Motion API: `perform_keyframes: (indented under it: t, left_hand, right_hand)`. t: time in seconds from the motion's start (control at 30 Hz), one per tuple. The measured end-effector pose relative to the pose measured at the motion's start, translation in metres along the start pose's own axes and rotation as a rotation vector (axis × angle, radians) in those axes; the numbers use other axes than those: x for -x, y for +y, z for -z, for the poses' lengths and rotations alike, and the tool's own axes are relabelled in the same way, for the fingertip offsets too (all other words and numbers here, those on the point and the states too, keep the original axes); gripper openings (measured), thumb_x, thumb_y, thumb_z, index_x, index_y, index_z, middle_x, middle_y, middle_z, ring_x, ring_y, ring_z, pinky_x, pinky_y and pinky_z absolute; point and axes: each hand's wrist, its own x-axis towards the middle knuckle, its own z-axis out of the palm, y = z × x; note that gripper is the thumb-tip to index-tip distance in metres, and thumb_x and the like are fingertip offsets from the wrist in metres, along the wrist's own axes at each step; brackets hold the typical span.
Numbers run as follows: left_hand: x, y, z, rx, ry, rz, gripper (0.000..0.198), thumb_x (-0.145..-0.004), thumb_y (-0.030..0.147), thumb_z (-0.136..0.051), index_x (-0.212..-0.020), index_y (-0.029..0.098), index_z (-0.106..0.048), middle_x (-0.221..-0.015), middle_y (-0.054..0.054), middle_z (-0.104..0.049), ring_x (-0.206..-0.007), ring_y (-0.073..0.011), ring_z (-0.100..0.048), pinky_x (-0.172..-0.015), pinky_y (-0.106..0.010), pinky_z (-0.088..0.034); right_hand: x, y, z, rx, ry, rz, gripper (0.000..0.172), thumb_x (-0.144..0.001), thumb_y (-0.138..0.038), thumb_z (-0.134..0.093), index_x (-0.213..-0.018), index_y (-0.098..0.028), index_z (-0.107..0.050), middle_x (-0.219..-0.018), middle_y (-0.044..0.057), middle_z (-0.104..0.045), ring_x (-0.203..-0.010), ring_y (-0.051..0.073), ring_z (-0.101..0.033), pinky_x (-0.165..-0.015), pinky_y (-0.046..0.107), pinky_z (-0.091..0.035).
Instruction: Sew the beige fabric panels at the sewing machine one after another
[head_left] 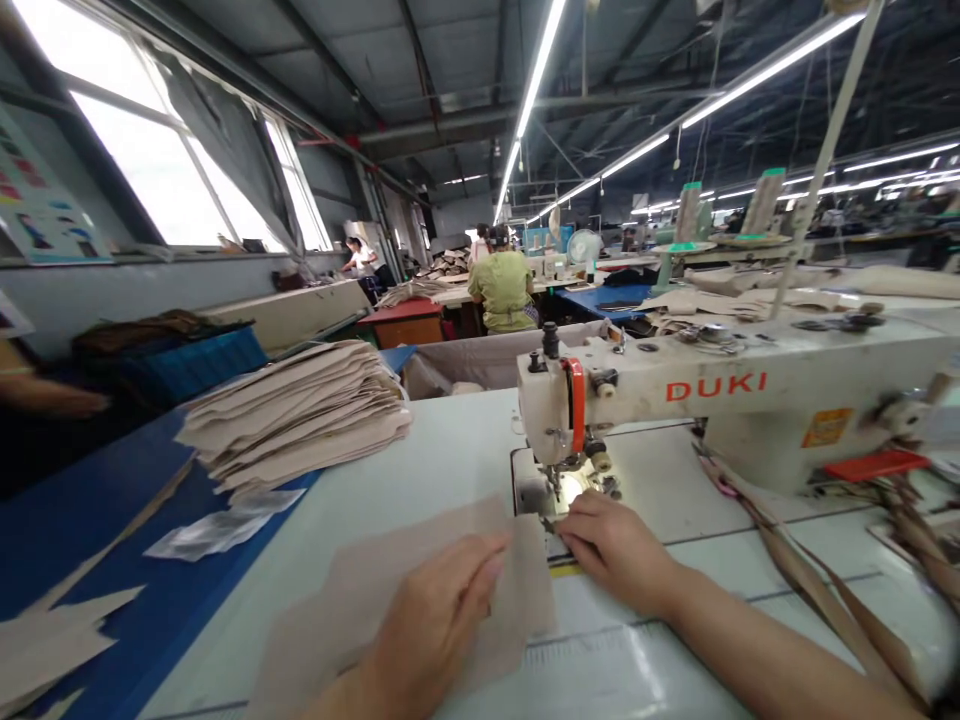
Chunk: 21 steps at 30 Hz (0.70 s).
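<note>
A flat piece of beige fabric (390, 560) lies on the pale sewing table, its left part smeared by motion. My left hand (439, 615) is closed over it, thumb and fingers pressed together at its right part. Just in front of the needle area of the sewing machine (551, 400), my right hand (619, 550) is closed in a pinch beside the fabric's far right corner. A small dark bit shows at those fingertips, too unclear to name. The machine's lamp lights the needle plate (534, 490).
A tall stack of beige fabric pieces (300, 410) stands at the left, near a clear plastic sheet (225, 525) on a blue surface. Beige straps (795, 570) hang over the table at right. Another person's hand (56, 393) shows at far left; a person in green (501, 285) sits ahead.
</note>
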Motion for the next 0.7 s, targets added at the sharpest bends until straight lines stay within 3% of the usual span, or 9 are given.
perform_keyframes:
  t: [0.07,0.23,0.37,0.53,0.63,0.7]
  left_hand:
    - [0.007,-0.013,-0.005,-0.074,0.021,-0.020,0.047,-0.104,0.043,-0.028,-0.135,0.025,-0.059,-0.132,-0.005,-0.066,-0.119,-0.0197,-0.063,-0.103,-0.031,-0.049]
    - [-0.001,-0.021,-0.018,-0.243,-0.379,-0.074,0.055,-0.099,0.047,-0.045,-0.150,0.027,-0.042,-0.154,-0.007,-0.041,-0.139,-0.0285,-0.043,-0.112,-0.048,-0.039]
    - [-0.022,-0.024,-0.022,-0.246,-0.436,-0.034,0.054,-0.099,0.045,-0.045,-0.150,0.025,-0.041,-0.157,-0.008,-0.036,-0.143,-0.0300,-0.037,-0.114,-0.052,-0.036]
    - [-0.024,-0.020,-0.020,-0.244,-0.337,-0.076,0.052,-0.098,0.039,-0.051,-0.145,0.020,-0.048,-0.153,-0.012,-0.043,-0.139,-0.0299,-0.044,-0.111,-0.052,-0.040]
    - [-0.011,-0.021,-0.010,-0.214,-0.129,-0.169,0.039,-0.098,0.031,-0.050,-0.134,0.018,-0.059,-0.143,-0.012,-0.056,-0.131,-0.0260,-0.053,-0.110,-0.047,-0.044]
    - [0.000,-0.034,0.005,-0.201,0.038,-0.167,0.034,-0.099,0.027,-0.046,-0.128,0.019,-0.062,-0.132,-0.010,-0.065,-0.123,-0.0214,-0.060,-0.108,-0.040,-0.047]
  right_hand:
    - [-0.001,0.000,0.001,-0.011,0.005,0.008,0.021,-0.094,-0.013,-0.049,-0.084,-0.018,-0.067,-0.080,0.005,-0.063,-0.082,0.020,-0.055,-0.074,0.030,-0.043]
    - [-0.002,-0.006,0.006,-0.072,0.017,0.088,0.018,-0.094,-0.017,-0.050,-0.090,-0.018,-0.068,-0.083,0.006,-0.064,-0.083,0.020,-0.055,-0.077,0.032,-0.043]
    - [-0.001,-0.012,0.008,-0.135,-0.001,0.199,0.014,-0.090,-0.024,-0.057,-0.089,-0.018,-0.069,-0.081,0.006,-0.063,-0.079,0.020,-0.055,-0.072,0.031,-0.042]
    - [0.001,-0.015,0.008,-0.162,-0.071,0.168,0.015,-0.092,-0.021,-0.053,-0.091,-0.019,-0.069,-0.082,0.006,-0.062,-0.081,0.020,-0.055,-0.074,0.032,-0.042]
    - [0.004,-0.016,0.008,-0.171,-0.119,0.128,0.017,-0.094,-0.020,-0.050,-0.092,-0.019,-0.067,-0.084,0.006,-0.061,-0.082,0.020,-0.056,-0.073,0.033,-0.043]
    - [0.007,-0.014,0.008,-0.181,-0.145,0.112,0.018,-0.097,-0.020,-0.047,-0.095,-0.020,-0.065,-0.088,0.007,-0.061,-0.084,0.021,-0.056,-0.074,0.033,-0.044]
